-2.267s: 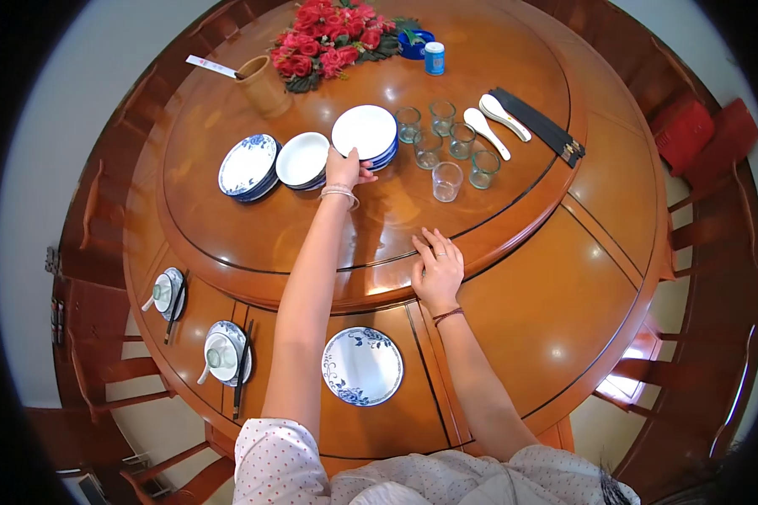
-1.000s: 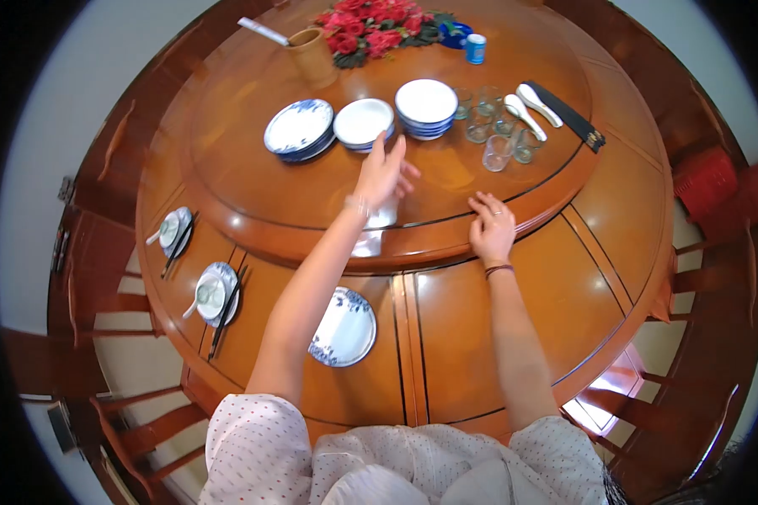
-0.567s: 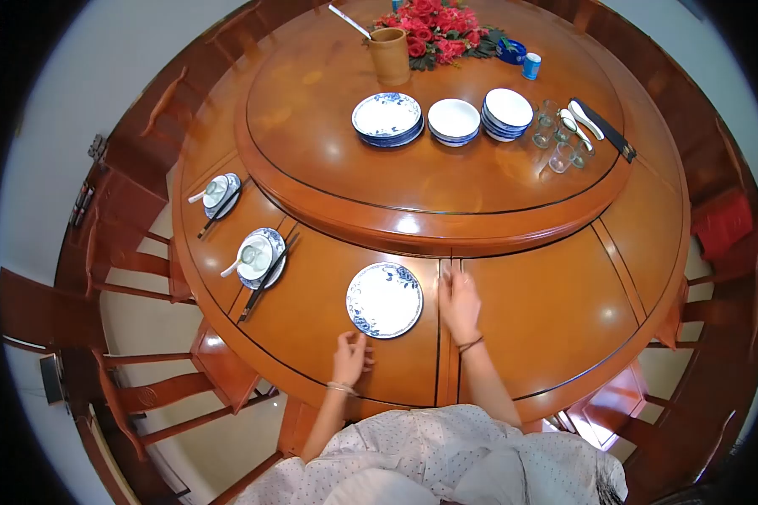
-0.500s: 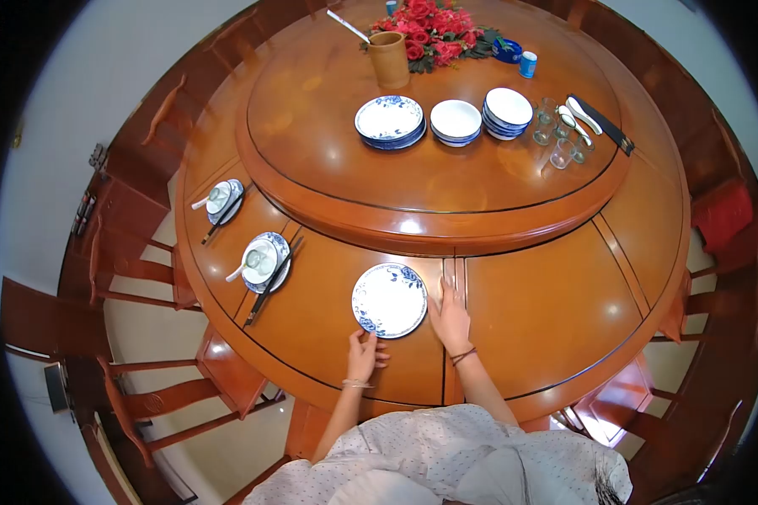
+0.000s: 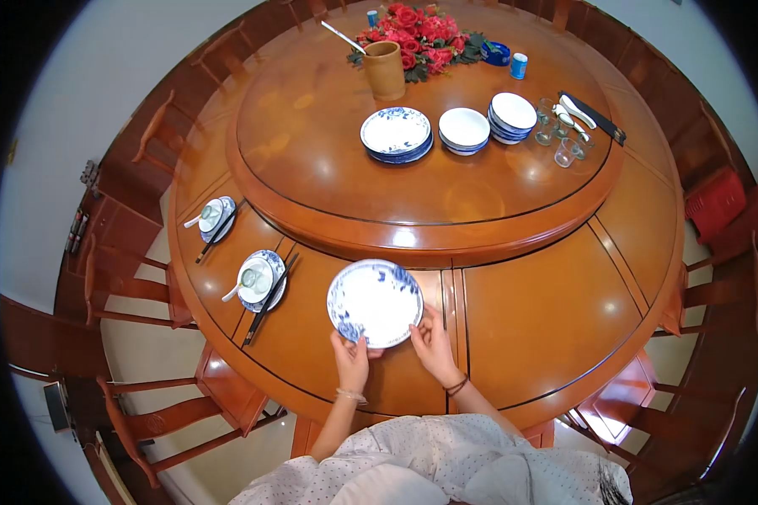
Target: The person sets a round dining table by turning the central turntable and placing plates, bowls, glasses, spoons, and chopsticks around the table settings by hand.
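A round white plate [image 5: 375,305] with a blue floral rim is held up above the near side of the wooden table. My left hand [image 5: 353,357] grips its lower left edge, thumb on top and fingers beneath. On the lower right edge, my right hand [image 5: 432,343] has it pinched between thumb and fingers. To the left lies a place setting with a small bowl [image 5: 255,280] on a blue-patterned plate, a glass in the bowl, a white spoon and black chopsticks [image 5: 271,299].
On the raised turntable [image 5: 312,181] stand stacked plates [image 5: 397,135], two bowl stacks [image 5: 464,130], glasses [image 5: 567,152], white spoons [image 5: 577,110], a brown pot [image 5: 384,71] and red flowers [image 5: 417,38]. Another setting [image 5: 215,218] lies farther left. Wooden chairs [image 5: 181,396] ring the table.
The plate has come up off the table, nearer to me and slightly left. My right hand moved from beside it to its edge, and my left hand closed on its rim.
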The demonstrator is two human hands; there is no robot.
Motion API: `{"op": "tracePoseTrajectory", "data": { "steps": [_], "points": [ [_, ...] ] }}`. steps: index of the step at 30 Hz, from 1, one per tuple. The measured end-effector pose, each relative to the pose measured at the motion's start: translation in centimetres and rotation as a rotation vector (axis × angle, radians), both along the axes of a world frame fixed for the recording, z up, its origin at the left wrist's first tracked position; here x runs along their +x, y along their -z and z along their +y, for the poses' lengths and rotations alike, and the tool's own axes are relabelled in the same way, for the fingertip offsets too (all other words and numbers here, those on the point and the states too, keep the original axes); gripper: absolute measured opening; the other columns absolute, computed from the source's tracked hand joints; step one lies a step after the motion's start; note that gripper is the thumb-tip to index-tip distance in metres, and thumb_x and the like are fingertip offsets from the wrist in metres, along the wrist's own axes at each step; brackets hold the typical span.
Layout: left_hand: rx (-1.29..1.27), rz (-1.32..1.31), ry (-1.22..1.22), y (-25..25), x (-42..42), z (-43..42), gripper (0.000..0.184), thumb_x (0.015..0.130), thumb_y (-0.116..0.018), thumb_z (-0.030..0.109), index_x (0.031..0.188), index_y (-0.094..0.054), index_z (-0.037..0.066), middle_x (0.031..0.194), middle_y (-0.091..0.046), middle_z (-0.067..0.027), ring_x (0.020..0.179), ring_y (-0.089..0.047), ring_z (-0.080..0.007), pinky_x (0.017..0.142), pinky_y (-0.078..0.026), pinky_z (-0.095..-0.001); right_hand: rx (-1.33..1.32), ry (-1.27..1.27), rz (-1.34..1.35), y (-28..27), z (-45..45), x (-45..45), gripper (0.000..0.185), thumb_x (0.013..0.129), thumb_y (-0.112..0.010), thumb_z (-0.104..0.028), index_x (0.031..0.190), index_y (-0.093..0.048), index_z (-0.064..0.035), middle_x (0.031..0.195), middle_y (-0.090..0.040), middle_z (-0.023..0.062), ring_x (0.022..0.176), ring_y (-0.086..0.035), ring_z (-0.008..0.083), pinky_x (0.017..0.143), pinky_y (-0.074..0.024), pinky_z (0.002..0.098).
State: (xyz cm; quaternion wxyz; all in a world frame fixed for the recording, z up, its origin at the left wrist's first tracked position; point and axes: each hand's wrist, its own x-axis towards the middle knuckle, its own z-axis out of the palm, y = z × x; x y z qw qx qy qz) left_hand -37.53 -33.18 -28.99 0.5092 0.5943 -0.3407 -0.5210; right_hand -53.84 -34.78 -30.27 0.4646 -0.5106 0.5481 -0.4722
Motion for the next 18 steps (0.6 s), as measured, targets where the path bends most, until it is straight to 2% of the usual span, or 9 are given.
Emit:
{"op": "tracePoseTrajectory", "data": {
  "steps": [3, 5, 6, 7, 8, 11, 13, 16, 18],
  "points": [
    [-0.152, -0.065, 0.112, -3.4, -0.9, -7.1, 0.045, 0.089, -0.042, 0.005, 0.126, -0.015, 0.004, 0.099, -0.055, -0.0186, 0.068, -0.062, -0.02, 0.053, -0.053, -0.0257, -0.118, 0.072, -0.198, -2.9, -5.8, -0.4, 0.049, 0.085, -0.051, 0.0, 0.127, -0.027, 0.0004, 0.079, -0.053, 0.0015, 0.062, -0.041, 0.0022, 0.052, -0.0321, 0.015],
    [-0.212, -0.027, 0.161, -4.3, -1.4, -13.2, 0.047, 0.09, -0.042, 0.006, 0.128, -0.015, 0.004, 0.098, -0.056, -0.0187, 0.067, -0.062, -0.0194, 0.053, -0.053, -0.0259, -0.184, 0.14, -0.012, -5.0, -10.7, -1.2, 0.048, 0.084, -0.05, 0.0, 0.126, -0.027, 0.002, 0.068, -0.052, 0.0056, 0.058, -0.047, 0.0082, 0.051, -0.039, 0.0215],
    [-0.246, 0.006, 0.181, -4.5, -1.9, -16.4, 0.046, 0.09, -0.042, 0.006, 0.128, -0.016, 0.004, 0.097, -0.056, -0.0189, 0.065, -0.062, -0.019, 0.053, -0.053, -0.0259, -0.199, 0.153, -0.185, -3.2, -13.9, -1.1, 0.048, 0.086, -0.047, 0.002, 0.128, -0.025, 0.0011, 0.083, -0.053, 0.0045, 0.068, -0.045, 0.005, 0.059, -0.0393, 0.0186],
    [-0.225, -0.034, 0.216, -4.2, -1.7, -19.8, 0.046, 0.089, -0.042, 0.006, 0.128, -0.016, 0.003, 0.095, -0.056, -0.019, 0.062, -0.061, -0.0188, 0.052, -0.053, -0.0256, -0.24, 0.178, -0.21, -3.0, -17.1, -1.0, 0.045, 0.086, -0.046, 0.003, 0.127, -0.027, 0.0027, 0.083, -0.053, 0.0051, 0.069, -0.045, 0.0055, 0.06, -0.0403, 0.0188],
    [-0.228, -0.067, 0.25, -4.2, -2.0, -22.8, 0.046, 0.089, -0.042, 0.007, 0.127, -0.017, 0.003, 0.094, -0.056, -0.0191, 0.059, -0.061, -0.0186, 0.052, -0.053, -0.0253, -0.285, 0.248, -0.199, -2.1, -20.3, -1.2, 0.044, 0.083, -0.051, -0.002, 0.123, -0.032, 0.0021, 0.064, -0.049, 0.0051, 0.056, -0.046, 0.0095, 0.052, -0.0406, 0.0235],
    [-0.252, -0.043, 0.26, -3.5, -3.1, -30.8, 0.042, 0.088, -0.043, 0.006, 0.124, -0.022, 0.0, 0.082, -0.059, -0.017, 0.049, -0.058, -0.0168, 0.043, -0.05, -0.0249, -0.223, 0.306, -0.083, -2.7, -27.0, -2.4, 0.038, 0.083, -0.053, -0.006, 0.114, -0.036, 0.0044, 0.063, -0.05, 0.0055, 0.057, -0.048, 0.0111, 0.054, -0.0417, 0.0257],
    [-0.203, -0.241, 0.315, -3.4, -3.7, -34.4, 0.036, 0.086, -0.046, 0.006, 0.118, -0.032, -0.001, 0.068, -0.059, -0.0126, 0.042, -0.054, -0.0151, 0.036, -0.044, -0.0261, -0.192, 0.334, -0.033, -2.0, -30.2, -3.1, 0.035, 0.082, -0.053, -0.008, 0.11, -0.037, 0.0053, 0.063, -0.051, 0.0061, 0.057, -0.049, 0.0128, 0.055, -0.0423, 0.0274],
    [-0.217, -0.371, 0.31, -2.3, -4.7, -37.7, 0.03, 0.084, -0.049, 0.01, 0.11, -0.04, -0.002, 0.056, -0.056, -0.008, 0.038, -0.051, -0.0139, 0.032, -0.039, -0.027, -0.169, 0.401, 0.054, -0.4, -32.9, -3.9, 0.03, 0.081, -0.054, -0.01, 0.101, -0.038, 0.0057, 0.062, -0.052, 0.0083, 0.057, -0.052, 0.0181, 0.057, -0.0431, 0.0315],
    [-0.174, -0.432, 0.32, -1.5, -4.8, -39.1, 0.03, 0.083, -0.051, 0.013, 0.108, -0.044, -0.001, 0.056, -0.056, -0.0084, 0.041, -0.053, -0.0163, 0.037, -0.042, -0.0297, -0.129, 0.44, 0.072, 0.0, -33.8, -4.2, 0.028, 0.081, -0.054, -0.01, 0.098, -0.038, 0.0053, 0.061, -0.053, 0.0101, 0.058, -0.054, 0.0223, 0.06, -0.0433, 0.0345]
  ]
}}
